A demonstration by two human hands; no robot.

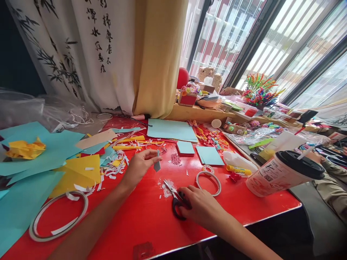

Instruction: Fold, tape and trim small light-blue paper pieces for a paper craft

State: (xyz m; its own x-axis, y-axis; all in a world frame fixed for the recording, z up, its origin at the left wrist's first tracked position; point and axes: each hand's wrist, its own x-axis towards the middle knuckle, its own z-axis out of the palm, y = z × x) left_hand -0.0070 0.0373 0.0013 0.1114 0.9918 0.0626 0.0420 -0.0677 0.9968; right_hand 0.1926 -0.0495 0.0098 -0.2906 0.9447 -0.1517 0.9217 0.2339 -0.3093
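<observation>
My left hand (pixel 141 167) pinches a small folded piece of blue-grey paper (pixel 157 163) above the red table (pixel 121 231). My right hand (pixel 196 202) is on the black handles of the scissors (pixel 175 195), which lie at the table's middle with their blades pointing up and left. White scraps (pixel 167 189) lie under the blades. Just right of them is a tape roll (pixel 208 183). Beyond my hands are two small stacks of light blue squares (pixel 185 148) (pixel 209 155) and a larger light blue stack (pixel 172 130).
A lidded cup (pixel 282 173) stands at the right, near a yellow glue stick (pixel 238 170). Blue sheets (pixel 35 195), a yellow sheet (pixel 78 173) and a large tape roll (pixel 34 225) lie left. A person's sleeve (pixel 332 184) shows far right.
</observation>
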